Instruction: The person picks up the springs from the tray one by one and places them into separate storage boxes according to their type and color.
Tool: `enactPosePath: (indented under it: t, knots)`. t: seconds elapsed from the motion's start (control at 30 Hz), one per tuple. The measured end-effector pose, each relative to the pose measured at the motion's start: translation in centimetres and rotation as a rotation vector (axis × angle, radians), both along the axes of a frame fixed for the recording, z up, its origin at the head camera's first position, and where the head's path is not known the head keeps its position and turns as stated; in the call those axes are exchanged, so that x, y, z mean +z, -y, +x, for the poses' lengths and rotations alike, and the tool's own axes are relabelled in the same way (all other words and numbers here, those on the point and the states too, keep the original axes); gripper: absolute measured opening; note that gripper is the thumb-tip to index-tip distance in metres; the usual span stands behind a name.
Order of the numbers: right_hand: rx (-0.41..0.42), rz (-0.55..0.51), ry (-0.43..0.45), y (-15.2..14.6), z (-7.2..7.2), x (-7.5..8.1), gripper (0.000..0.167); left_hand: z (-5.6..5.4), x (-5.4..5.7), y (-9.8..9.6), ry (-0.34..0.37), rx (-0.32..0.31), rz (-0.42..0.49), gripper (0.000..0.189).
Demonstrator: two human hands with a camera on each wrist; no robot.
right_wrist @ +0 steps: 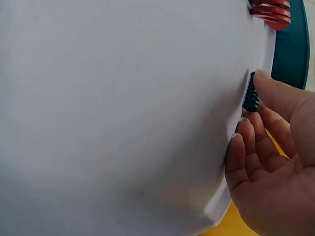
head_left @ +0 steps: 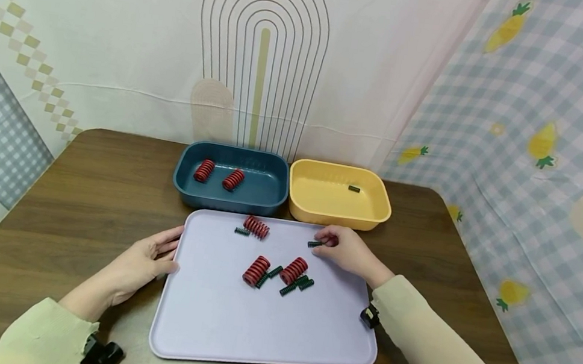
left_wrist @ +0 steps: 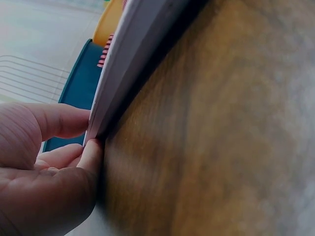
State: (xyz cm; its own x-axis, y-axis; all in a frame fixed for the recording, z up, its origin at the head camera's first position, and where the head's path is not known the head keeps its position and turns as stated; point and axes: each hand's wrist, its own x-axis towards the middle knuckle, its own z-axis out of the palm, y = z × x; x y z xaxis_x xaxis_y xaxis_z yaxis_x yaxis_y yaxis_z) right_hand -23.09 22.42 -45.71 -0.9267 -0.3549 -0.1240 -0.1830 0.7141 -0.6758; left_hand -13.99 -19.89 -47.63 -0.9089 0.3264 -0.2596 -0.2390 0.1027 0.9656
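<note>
At the tray's left side, my left hand holds the rim of the pale lilac tray; in the left wrist view its thumb and fingers meet at that rim. My right hand is over the tray's far right part and pinches a small dark green spring between thumb and fingers. Large red springs and several small green springs lie mid-tray. Near the far rim, another red spring lies beside a green spring.
Behind the tray, a blue bin holds two red springs. Right beside it, a yellow bin holds one green spring. All stand on a brown wooden table before hanging cloths.
</note>
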Motion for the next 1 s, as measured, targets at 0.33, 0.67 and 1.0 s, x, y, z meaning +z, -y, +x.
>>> enactPosePath:
  t: [0.33, 0.67, 1.0]
  knots:
    - [0.026, 0.026, -0.024, 0.31, 0.17, -0.16, 0.009, 0.06, 0.16, 0.01, -0.003, -0.003, 0.000, 0.077]
    - [0.051, 0.042, -0.068, 0.45, 0.32, -0.34, 0.007, 0.07, 0.09, -0.01, -0.003, 0.002, 0.004, 0.077]
    - [-0.008, 0.079, -0.070, 0.15, 0.47, 0.00, 0.009, 0.08, 0.17, 0.02, -0.010, 0.001, -0.003, 0.077]
